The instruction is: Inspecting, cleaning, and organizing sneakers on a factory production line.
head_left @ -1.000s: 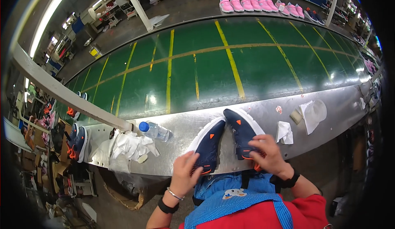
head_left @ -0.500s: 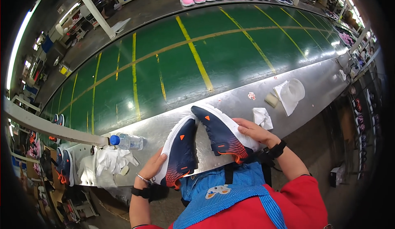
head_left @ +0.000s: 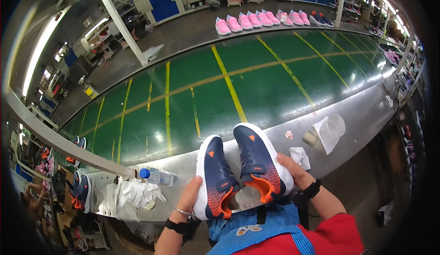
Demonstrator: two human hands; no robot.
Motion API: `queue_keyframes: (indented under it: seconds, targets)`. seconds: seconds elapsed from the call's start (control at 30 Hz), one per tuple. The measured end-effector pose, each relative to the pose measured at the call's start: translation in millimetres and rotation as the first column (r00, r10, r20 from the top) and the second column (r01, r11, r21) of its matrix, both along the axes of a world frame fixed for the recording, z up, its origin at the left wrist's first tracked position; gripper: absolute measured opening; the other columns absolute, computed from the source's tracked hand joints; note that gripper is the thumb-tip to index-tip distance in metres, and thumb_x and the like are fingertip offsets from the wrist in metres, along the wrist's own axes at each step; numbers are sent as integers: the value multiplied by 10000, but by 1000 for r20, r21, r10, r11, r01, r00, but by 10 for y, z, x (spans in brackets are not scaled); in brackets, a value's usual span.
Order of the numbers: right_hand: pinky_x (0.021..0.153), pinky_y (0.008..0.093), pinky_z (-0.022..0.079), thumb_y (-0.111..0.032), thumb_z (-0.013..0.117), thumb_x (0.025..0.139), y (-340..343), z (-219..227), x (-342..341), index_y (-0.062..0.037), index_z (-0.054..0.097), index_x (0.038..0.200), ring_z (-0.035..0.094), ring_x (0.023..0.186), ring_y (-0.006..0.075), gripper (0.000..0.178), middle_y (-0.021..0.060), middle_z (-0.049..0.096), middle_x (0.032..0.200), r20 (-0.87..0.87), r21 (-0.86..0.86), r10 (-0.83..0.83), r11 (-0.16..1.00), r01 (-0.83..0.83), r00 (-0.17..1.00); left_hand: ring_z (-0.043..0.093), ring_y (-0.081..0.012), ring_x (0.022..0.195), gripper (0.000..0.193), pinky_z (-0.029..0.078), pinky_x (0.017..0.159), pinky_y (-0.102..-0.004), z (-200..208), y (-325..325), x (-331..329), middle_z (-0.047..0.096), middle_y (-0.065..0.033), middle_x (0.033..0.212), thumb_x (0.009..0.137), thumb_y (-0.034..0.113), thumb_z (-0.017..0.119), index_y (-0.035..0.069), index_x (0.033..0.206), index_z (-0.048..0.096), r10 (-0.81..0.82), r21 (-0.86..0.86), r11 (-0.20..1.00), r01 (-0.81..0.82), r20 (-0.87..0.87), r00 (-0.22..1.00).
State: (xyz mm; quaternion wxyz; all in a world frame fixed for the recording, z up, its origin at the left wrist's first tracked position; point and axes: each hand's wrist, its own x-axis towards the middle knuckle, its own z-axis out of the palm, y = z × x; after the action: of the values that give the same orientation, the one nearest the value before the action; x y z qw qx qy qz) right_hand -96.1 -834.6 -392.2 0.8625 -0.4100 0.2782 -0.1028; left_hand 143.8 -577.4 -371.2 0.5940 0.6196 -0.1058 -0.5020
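Note:
Two navy sneakers with white soles and orange linings are held side by side above the metal ledge, toes pointing away from me. My left hand (head_left: 189, 194) grips the left sneaker (head_left: 215, 175) along its outer sole. My right hand (head_left: 294, 171) holds the right sneaker (head_left: 257, 156) by its outer side, thumb on the sole's edge. Both uppers face up, showing the straps and the orange collars. The fingers beneath the shoes are mostly hidden.
On the metal ledge (head_left: 362, 100) lie a water bottle (head_left: 158, 176), crumpled white cloths (head_left: 135, 193), a small tan block (head_left: 310, 138) and a clear cup (head_left: 333, 126). Beyond runs a green belt (head_left: 183, 104) with yellow lines. Pink shoes (head_left: 252, 20) line its far side. More navy sneakers (head_left: 81, 191) sit at left.
The sneakers have tilted so their openings show more toward me, and they stand more nearly parallel. Both hands keep their hold. The whole view has shifted slightly.

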Motion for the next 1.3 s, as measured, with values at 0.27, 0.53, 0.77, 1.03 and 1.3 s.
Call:
queue_keyframes:
  seconds: [0.27,0.53,0.77,1.03,1.3]
  targets:
    - [874,275,464,-229,482,930,22,25,-61,26,386,1296,569,1009,160,457,108,544,1192,34,93,51,994,-54,998,508,-162,1072,479,386,933,-275,6,-50,-128,504,-93,1244,966,292,402,-5,1340,359,-41,-55,998,41,-4,999]
    - [868,290,477,-259,480,928,23,-66,-46,17,436,1257,583,988,177,432,117,568,1152,1,213,56,976,-55,998,517,-153,1043,434,407,909,-276,70,-52,-200,527,-83,1192,967,287,398,1,1293,407,58,-61,996,-58,-8,998]
    - [848,328,493,-303,458,933,33,156,128,19,477,1206,605,950,209,423,131,593,1101,68,149,-80,986,69,995,573,-141,930,380,471,810,-272,22,-240,-85,577,-70,1063,962,313,418,9,1187,462,136,-125,980,-153,-138,981]
    - [793,286,499,-251,466,938,54,162,251,-7,504,1145,606,887,150,322,77,604,1037,55,45,-132,990,130,990,596,-202,990,451,487,873,-324,-31,-222,-50,571,-121,1158,974,344,370,-17,1235,438,163,-193,957,-217,-262,951]
    - [825,283,464,-241,462,938,83,128,259,-17,515,1122,577,918,144,295,62,597,1030,94,21,-153,988,152,984,587,-214,1010,500,480,892,-338,-56,-212,-63,561,-130,1181,969,391,350,-12,1256,425,137,-228,948,-224,-342,930]
